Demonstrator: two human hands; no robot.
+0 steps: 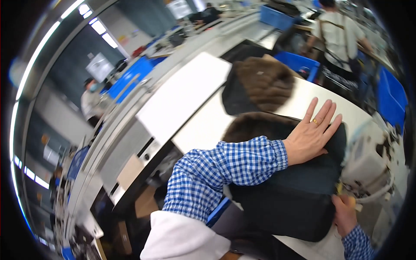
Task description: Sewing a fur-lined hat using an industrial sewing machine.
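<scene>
My left hand (313, 134) lies flat, fingers spread, on a black fabric piece (281, 208) that has brown fur (240, 125) showing along its far side. A gold-coloured ring is on one finger. My right hand (345, 214) is closed at the fabric’s right edge, its fingertips partly hidden there. Just beyond that hand stands a pale sewing machine (366, 160). Farther back on the white table (199, 125) rests a second piece of brown fur and black fabric (264, 82).
Blue bins (390, 97) stand at the right and back. A person (338, 37) works behind the table, another masked person (91, 99) at the left beyond metal rails (119, 112). A white board (182, 91) lies at the back left of my table.
</scene>
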